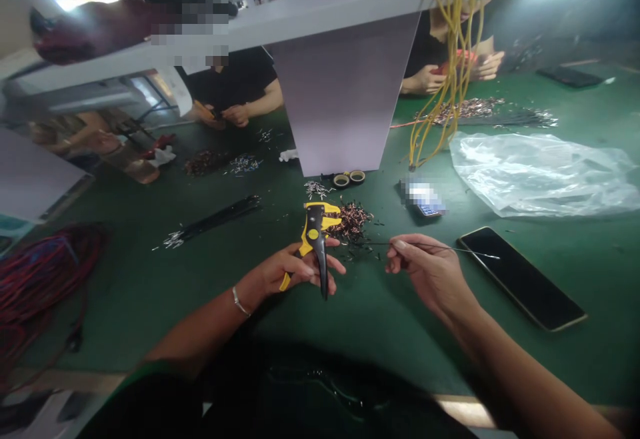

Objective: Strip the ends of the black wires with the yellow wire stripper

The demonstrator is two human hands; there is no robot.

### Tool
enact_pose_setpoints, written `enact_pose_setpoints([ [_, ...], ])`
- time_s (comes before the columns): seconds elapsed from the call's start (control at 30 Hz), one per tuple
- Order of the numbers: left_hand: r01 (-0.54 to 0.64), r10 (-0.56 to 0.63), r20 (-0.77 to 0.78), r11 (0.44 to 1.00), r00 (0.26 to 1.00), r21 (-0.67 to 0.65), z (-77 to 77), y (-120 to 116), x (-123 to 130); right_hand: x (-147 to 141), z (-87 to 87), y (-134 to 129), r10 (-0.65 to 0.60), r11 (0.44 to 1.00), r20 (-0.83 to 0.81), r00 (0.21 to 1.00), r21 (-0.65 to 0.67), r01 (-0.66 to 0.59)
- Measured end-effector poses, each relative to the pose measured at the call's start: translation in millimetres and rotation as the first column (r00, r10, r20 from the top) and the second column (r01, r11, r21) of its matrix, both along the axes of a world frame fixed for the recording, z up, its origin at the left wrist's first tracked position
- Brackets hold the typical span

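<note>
**Left hand** (290, 271): an automatic wire stripper (315, 239) with yellow and black handles is enclosed by the curled fingers, so the hand is closed around the tool. The stripper is tilted, with its yellow head directed away from the wearer. A metal bracelet (241, 302) is worn at the wrist.

**Right hand** (431, 274): a thin black wire (425, 246) is pinched between thumb and forefinger, with the remaining fingers loosely curled. The wire is held above the table and stops short of the stripper.

**Handling:** The wire is judged light, limp and easily bent, and is best taken close to the working end. The stripper is judged light and rigid, and is best taken by its handles.

**Surroundings:** A heap of short dark wires with copper-coloured ends (351, 221) lies just beyond the stripper on the green-topped table (150, 306). Two small rolls of tape (349, 178) are placed further forward. To the right, a black smartphone (521, 278) and a crumpled clear plastic bag (543, 176) are seen. To the left, a bundle of black wires (215, 220) and a tangle of red and blue cables (40, 272) are seen. Yellow cables (445, 59) hang at the far side, where a co-worker's hands (453, 69) hold a red object and another co-worker's hands (235, 116) are seen across the table.
</note>
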State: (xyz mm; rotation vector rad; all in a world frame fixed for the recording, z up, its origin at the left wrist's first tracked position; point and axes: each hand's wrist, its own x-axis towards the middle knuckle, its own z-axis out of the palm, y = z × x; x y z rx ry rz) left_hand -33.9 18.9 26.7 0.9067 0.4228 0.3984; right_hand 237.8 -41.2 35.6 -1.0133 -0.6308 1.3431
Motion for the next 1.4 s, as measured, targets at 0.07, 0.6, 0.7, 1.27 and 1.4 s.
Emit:
enact_pose_setpoints([
  [0.07,0.024,-0.024,-0.009,1.000,1.000,-0.001,1.7,-1.9,0.9,0.5,0.5,-0.6,0.001,1.000,0.002,1.000,0.005,-0.001],
  [0.6,-0.076,0.075,0.023,0.996,0.997,0.057,4.9,-12.9,12.8,-9.1,11.0,-17.3,-0.121,0.966,0.210,0.970,0.252,0.066],
  [0.7,-0.061,0.059,0.027,0.996,0.998,0.065,2.4,-14.1,13.8,-12.0,11.3,-24.4,-0.178,0.921,0.392,0.903,0.389,0.013],
  [1.27,-0.022,0.024,-0.013,0.993,1.000,0.114,3.4,-18.9,16.1,-19.1,17.1,-38.7,-0.436,0.633,0.741,0.511,0.656,-0.410],
  [1.4,-0.035,0.040,-0.034,0.991,0.999,0.127,3.4,-19.1,14.5,-21.0,17.2,-37.8,-0.448,0.601,0.749,0.489,0.657,-0.456],
])
